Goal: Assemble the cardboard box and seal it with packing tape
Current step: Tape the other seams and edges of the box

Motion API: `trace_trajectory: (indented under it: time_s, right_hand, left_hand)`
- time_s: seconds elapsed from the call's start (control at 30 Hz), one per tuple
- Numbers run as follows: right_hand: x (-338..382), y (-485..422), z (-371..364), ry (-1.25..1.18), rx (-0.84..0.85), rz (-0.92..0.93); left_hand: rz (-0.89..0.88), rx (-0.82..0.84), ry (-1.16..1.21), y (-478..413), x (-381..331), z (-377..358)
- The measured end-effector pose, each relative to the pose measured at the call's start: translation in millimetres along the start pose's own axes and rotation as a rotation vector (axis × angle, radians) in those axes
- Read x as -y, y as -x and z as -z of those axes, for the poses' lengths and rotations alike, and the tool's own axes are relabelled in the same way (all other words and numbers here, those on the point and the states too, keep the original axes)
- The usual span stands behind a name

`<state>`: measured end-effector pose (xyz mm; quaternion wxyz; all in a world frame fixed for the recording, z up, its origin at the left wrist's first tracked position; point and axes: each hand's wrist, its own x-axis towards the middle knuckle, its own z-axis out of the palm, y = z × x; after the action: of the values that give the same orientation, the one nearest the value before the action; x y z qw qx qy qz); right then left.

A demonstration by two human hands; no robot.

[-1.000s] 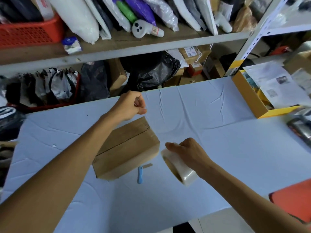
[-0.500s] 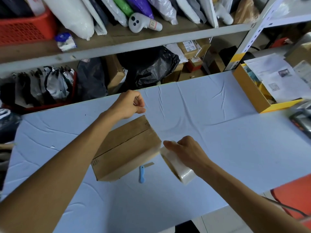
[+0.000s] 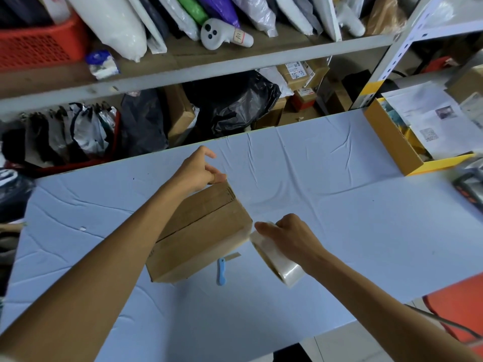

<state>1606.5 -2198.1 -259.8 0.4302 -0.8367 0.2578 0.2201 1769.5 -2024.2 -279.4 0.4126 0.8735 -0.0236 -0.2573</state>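
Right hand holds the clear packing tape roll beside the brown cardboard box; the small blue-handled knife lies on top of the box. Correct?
No: the head view shows the small blue-handled knife on the pale blue tabletop beside the brown cardboard box, not on top.

On the table (image 3: pixel 339 231): one cardboard box (image 3: pixel 201 231), one roll of packing tape (image 3: pixel 281 262), one blue-handled knife (image 3: pixel 221 269), one open yellow box (image 3: pixel 392 145). On the shelf (image 3: pixel 261 61) above: one red basket (image 3: pixel 39 45), one white controller (image 3: pixel 222 35). Hands in view: two, one left hand (image 3: pixel 197 171) and one right hand (image 3: pixel 290 233).
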Motion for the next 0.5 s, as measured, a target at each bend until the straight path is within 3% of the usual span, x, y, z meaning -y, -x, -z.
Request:
trace_trajectory:
  time_s: [0.07, 0.17, 0.27, 0.5]
  right_hand:
    - [-2.8, -1.0, -0.5, 0.004, 0.003, 0.004]
    - [-5.3, -2.8, -2.0, -0.005, 0.022, 0.01]
    - [-5.6, -5.2, -3.4, 0.009, 0.024, 0.001]
    - [-7.2, -9.3, -2.7, 0.003, 0.043, 0.013]
  left_hand:
    - [0.017, -0.061, -0.01, 5.0, 0.5, 0.6]
    - [-0.222, -0.246, -0.194, 17.6, 0.2, -0.5]
    - [-0.439, -0.186, -0.28, 26.5, 3.3, -10.0]
    - [-0.436, -0.207, -0.228, 34.9, 7.9, -19.2]
